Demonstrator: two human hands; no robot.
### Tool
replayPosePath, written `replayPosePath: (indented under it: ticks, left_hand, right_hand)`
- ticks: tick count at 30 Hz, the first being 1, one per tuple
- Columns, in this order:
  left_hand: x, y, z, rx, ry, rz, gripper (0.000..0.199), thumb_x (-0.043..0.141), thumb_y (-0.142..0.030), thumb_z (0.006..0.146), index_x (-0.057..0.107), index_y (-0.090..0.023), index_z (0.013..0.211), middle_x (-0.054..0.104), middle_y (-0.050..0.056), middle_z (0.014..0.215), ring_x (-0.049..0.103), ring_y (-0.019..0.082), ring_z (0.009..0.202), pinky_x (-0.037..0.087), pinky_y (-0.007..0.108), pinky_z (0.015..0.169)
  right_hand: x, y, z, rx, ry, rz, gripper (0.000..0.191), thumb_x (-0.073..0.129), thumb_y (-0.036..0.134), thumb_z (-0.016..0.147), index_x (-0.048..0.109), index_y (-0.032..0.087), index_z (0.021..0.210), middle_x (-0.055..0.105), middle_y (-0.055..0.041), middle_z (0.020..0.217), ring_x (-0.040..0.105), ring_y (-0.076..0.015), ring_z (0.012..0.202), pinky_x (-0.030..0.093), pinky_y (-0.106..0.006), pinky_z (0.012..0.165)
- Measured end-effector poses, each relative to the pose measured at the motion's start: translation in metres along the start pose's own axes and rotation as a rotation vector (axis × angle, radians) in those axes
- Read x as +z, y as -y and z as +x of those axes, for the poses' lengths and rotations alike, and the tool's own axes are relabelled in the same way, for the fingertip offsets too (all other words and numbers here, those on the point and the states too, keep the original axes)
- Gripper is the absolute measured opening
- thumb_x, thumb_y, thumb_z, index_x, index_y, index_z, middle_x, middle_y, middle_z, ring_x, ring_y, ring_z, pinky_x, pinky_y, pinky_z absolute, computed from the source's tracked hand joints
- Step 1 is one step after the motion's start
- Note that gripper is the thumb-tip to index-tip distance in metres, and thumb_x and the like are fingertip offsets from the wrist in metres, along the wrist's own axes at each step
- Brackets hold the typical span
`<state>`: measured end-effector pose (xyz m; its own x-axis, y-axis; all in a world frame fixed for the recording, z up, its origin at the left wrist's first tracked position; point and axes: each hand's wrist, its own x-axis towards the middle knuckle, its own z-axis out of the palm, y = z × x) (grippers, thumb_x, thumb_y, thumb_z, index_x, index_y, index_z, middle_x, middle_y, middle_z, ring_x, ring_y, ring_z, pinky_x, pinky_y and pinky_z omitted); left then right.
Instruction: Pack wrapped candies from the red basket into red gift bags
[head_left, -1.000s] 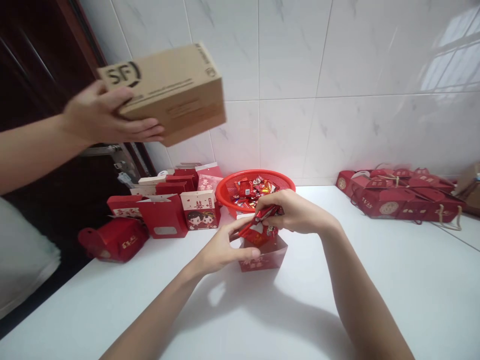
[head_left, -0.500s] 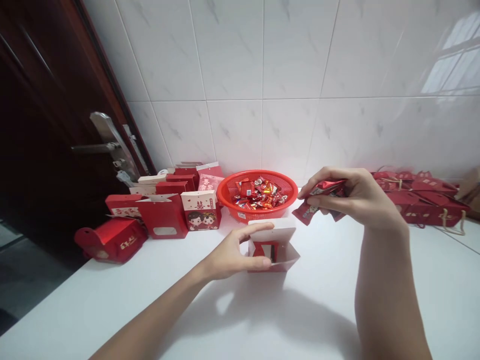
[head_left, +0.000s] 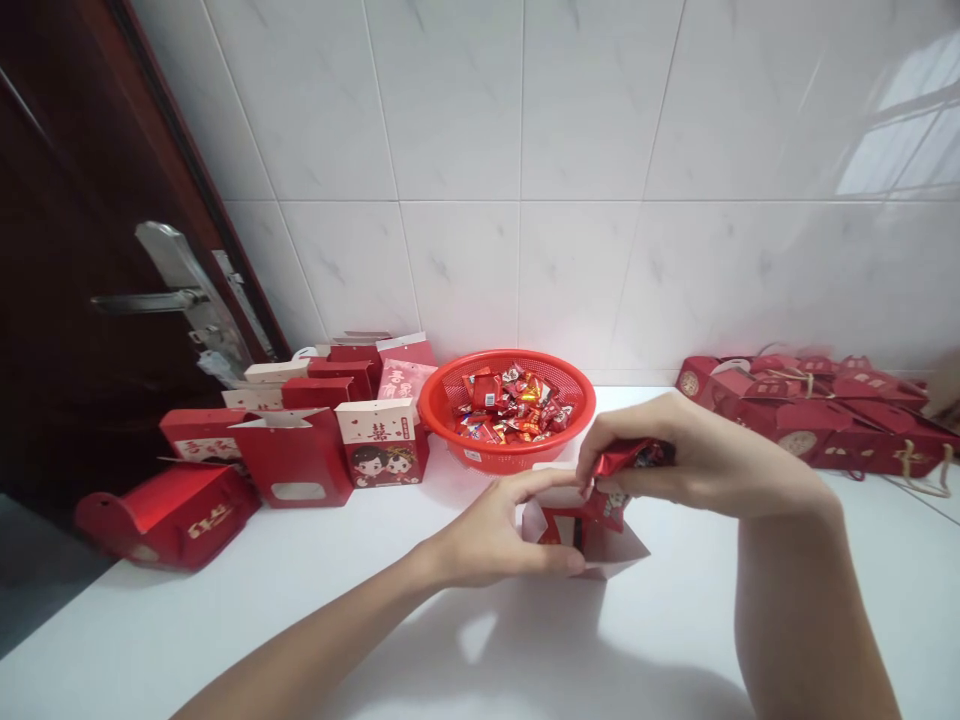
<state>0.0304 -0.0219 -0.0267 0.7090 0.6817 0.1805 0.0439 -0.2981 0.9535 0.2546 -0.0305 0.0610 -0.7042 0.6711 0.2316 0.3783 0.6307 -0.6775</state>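
On the white table stands a small open candy box (head_left: 628, 548), pale inside, with red-wrapped pieces in it. My left hand (head_left: 487, 530) grips it from the left, thumb on the near side and fingers at the far side. Over the opening is my right hand (head_left: 697, 460), closed around red-wrapped candies (head_left: 611, 505); one hangs down into the mouth of the box. The palm hides how many it holds. Just behind, a red plastic basket (head_left: 506, 458) contains many wrapped candies (head_left: 514, 400).
Several red and cream gift boxes (head_left: 292, 460) stand at the left, with a handled red box (head_left: 172, 515) nearest the edge. More dark red boxes (head_left: 817, 410) with cords lie at the right. A tiled wall (head_left: 457, 270) rises behind; a dark door (head_left: 67, 250) is at the left.
My right hand has moved down and left with the candies, from beside the box to above its opening. My left hand stays on the box. The view has shifted slightly.
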Motion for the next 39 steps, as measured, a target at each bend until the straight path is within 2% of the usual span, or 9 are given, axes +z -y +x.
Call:
replayPosePath:
  ticks: [6, 12, 17, 21, 24, 29, 33, 39]
  left_hand:
    - [-0.007, 0.002, 0.011, -0.017, 0.041, -0.061, 0.059, 0.083, -0.022, 0.075, 0.065, -0.024, 0.131, 0.071, 0.005, 0.124, 0.064, 0.027, 0.114, 0.047, 0.039, 0.102]
    - [-0.009, 0.004, 0.009, -0.036, 0.011, 0.0, 0.059, 0.084, -0.026, 0.075, 0.066, -0.027, 0.132, 0.069, 0.004, 0.129, 0.062, 0.027, 0.118, 0.046, 0.038, 0.105]
    - [-0.009, 0.006, 0.005, -0.07, -0.03, 0.087, 0.063, 0.085, -0.039, 0.074, 0.065, -0.03, 0.133, 0.066, 0.005, 0.135, 0.059, 0.03, 0.124, 0.044, 0.041, 0.109]
    - [-0.011, 0.005, 0.004, -0.135, -0.072, 0.132, 0.065, 0.085, -0.042, 0.072, 0.065, -0.031, 0.133, 0.064, 0.005, 0.137, 0.058, 0.031, 0.126, 0.042, 0.045, 0.112]
    - [-0.013, 0.004, 0.003, -0.146, -0.075, 0.142, 0.065, 0.084, -0.041, 0.074, 0.063, -0.033, 0.134, 0.064, 0.003, 0.138, 0.058, 0.029, 0.126, 0.043, 0.043, 0.112]
    - [-0.016, 0.008, 0.001, -0.178, -0.099, 0.167, 0.068, 0.083, -0.047, 0.074, 0.061, -0.033, 0.137, 0.06, 0.004, 0.143, 0.053, 0.031, 0.133, 0.04, 0.046, 0.115]
    - [-0.017, 0.011, 0.0, -0.2, -0.088, 0.173, 0.071, 0.082, -0.049, 0.074, 0.058, -0.035, 0.139, 0.057, 0.003, 0.147, 0.051, 0.031, 0.136, 0.038, 0.048, 0.117]
    - [-0.016, 0.003, -0.001, -0.149, -0.043, 0.233, 0.073, 0.084, -0.044, 0.074, 0.056, -0.035, 0.141, 0.056, 0.003, 0.147, 0.054, 0.03, 0.133, 0.041, 0.045, 0.115]
  right_hand:
    - [0.004, -0.012, 0.003, 0.067, 0.066, -0.158, 0.014, 0.061, 0.009, 0.087, 0.07, 0.018, 0.091, 0.072, -0.0003, 0.08, 0.064, -0.0106, 0.069, 0.046, -0.018, 0.061]
    - [0.003, -0.017, 0.004, 0.114, 0.162, -0.06, 0.017, 0.057, 0.007, 0.09, 0.068, 0.019, 0.093, 0.074, 0.0007, 0.084, 0.066, -0.0093, 0.071, 0.047, -0.016, 0.064]
    - [-0.005, -0.02, 0.005, 0.1, 0.124, -0.018, 0.006, 0.06, 0.019, 0.093, 0.066, 0.018, 0.093, 0.072, -0.001, 0.082, 0.065, -0.0101, 0.071, 0.047, -0.017, 0.064]
    - [-0.008, -0.023, 0.006, 0.165, 0.088, 0.029, 0.01, 0.059, 0.028, 0.095, 0.06, 0.019, 0.098, 0.067, 0.0009, 0.073, 0.057, -0.0087, 0.058, 0.043, -0.017, 0.051]
    - [-0.007, -0.024, 0.004, 0.207, 0.045, 0.029, 0.01, 0.06, 0.026, 0.094, 0.052, 0.02, 0.096, 0.061, 0.0044, 0.067, 0.051, -0.0074, 0.052, 0.038, -0.017, 0.045]
    - [-0.01, -0.026, 0.001, 0.158, 0.007, -0.032, 0.009, 0.059, 0.021, 0.092, 0.051, 0.02, 0.088, 0.059, 0.0045, 0.068, 0.05, -0.0073, 0.055, 0.038, -0.017, 0.049]
    - [-0.013, -0.026, 0.003, 0.11, -0.011, -0.086, 0.003, 0.061, 0.019, 0.091, 0.059, 0.019, 0.092, 0.064, 0.0015, 0.076, 0.054, -0.0087, 0.062, 0.042, -0.019, 0.055]
    - [-0.011, -0.02, 0.006, 0.0, 0.026, -0.127, 0.008, 0.062, 0.012, 0.088, 0.064, 0.018, 0.094, 0.069, -0.0021, 0.088, 0.061, -0.0114, 0.077, 0.047, -0.021, 0.068]
